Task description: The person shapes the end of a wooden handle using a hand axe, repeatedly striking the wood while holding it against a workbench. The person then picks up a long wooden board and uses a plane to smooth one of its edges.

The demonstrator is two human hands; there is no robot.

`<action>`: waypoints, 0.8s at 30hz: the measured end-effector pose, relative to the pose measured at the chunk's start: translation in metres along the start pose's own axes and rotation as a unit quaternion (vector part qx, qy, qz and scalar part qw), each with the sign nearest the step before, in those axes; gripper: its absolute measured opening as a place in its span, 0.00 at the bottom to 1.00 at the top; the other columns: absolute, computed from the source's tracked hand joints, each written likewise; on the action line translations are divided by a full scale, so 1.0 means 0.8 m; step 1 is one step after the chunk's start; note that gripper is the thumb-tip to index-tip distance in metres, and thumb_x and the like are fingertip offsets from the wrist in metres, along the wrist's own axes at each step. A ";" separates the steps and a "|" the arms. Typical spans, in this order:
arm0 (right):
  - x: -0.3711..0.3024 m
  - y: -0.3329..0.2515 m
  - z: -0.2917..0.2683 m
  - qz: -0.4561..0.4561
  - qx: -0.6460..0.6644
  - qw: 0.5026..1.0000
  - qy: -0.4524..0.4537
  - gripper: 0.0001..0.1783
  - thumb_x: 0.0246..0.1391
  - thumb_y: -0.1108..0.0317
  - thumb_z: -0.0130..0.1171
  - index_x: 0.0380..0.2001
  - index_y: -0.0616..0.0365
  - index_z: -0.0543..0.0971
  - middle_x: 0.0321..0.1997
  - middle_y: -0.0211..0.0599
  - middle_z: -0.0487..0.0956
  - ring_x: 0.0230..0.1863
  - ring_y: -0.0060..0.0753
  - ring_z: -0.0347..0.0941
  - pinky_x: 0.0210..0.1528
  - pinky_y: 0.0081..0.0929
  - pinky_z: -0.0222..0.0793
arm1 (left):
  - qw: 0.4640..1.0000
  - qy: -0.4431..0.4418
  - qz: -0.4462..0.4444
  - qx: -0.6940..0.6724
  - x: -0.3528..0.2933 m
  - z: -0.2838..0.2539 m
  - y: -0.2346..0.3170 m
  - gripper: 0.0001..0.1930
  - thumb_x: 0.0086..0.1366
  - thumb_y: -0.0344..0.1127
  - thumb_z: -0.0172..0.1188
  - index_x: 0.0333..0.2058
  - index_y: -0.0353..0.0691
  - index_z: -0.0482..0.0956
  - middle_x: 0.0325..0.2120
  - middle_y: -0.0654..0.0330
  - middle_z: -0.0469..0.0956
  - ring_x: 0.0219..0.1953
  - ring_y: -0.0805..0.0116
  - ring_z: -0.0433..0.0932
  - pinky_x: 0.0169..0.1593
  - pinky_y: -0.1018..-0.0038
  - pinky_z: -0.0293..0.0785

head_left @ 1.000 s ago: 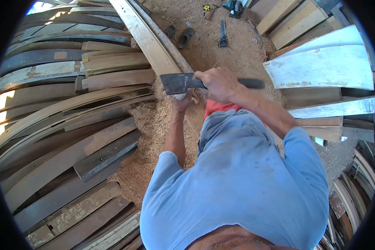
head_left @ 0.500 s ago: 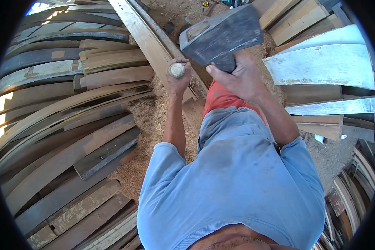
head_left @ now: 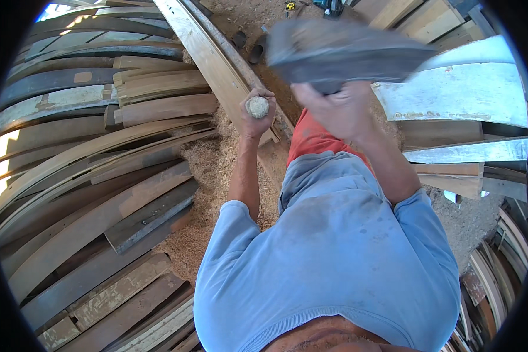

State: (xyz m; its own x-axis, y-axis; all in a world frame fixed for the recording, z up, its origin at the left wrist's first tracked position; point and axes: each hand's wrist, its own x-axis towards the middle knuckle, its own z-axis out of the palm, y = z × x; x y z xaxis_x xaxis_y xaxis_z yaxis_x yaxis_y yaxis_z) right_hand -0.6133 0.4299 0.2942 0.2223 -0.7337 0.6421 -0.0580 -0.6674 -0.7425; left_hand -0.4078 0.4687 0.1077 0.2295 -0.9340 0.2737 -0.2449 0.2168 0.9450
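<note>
Standing on sawdust-strewn ground (head_left: pixel 217 170) among stacked curved planks (head_left: pixel 82 164), I clench my left hand (head_left: pixel 257 112) around a round wooden peg (head_left: pixel 257 107), while my right hand (head_left: pixel 334 111) grips a blurred grey hatchet (head_left: pixel 346 53) raised just beside it.

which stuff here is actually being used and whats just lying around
In use:
- axe, raised and blurred, in the right hand
- round wooden piece, end-on in the left hand

Lying about:
- curved wooden staves
- long plank
- sawdust
- pale boards
</note>
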 end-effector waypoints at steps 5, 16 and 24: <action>-0.061 0.065 0.019 0.096 -0.236 0.924 -0.285 0.15 0.50 0.60 0.66 0.36 0.61 0.81 0.27 0.52 0.82 0.31 0.58 0.80 0.36 0.49 0.76 | 0.976 -0.004 0.124 0.181 -0.006 -0.002 -0.019 0.18 0.53 0.25 0.67 0.45 0.37 0.81 0.42 0.55 0.83 0.45 0.67 0.81 0.51 0.70 0.76; -0.023 0.012 -0.028 0.162 -0.038 0.981 -0.095 0.16 0.52 0.63 0.66 0.39 0.63 0.81 0.28 0.48 0.82 0.29 0.43 0.80 0.35 0.36 0.75 | 0.996 0.048 -0.058 0.051 0.024 0.015 -0.012 0.05 0.60 0.26 0.65 0.36 0.37 0.81 0.29 0.66 0.80 0.33 0.79 0.78 0.39 0.78 0.75; -0.008 -0.021 -0.065 0.201 -0.004 0.979 -0.010 0.10 0.54 0.69 0.68 0.37 0.62 0.83 0.31 0.34 0.84 0.30 0.22 0.77 0.36 0.26 0.74 | 0.995 -0.012 -0.100 0.021 0.015 0.019 0.000 0.04 0.60 0.27 0.66 0.34 0.37 0.81 0.28 0.65 0.81 0.32 0.79 0.78 0.38 0.78 0.75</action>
State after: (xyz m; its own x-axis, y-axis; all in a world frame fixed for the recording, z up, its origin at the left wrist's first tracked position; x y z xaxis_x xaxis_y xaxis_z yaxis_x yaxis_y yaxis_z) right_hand -0.6641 0.4394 0.3126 0.1995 -0.9350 0.2932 -0.1531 -0.3253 -0.9331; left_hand -0.4192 0.4534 0.1080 0.2557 -0.9638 0.0760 -0.2349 0.0143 0.9719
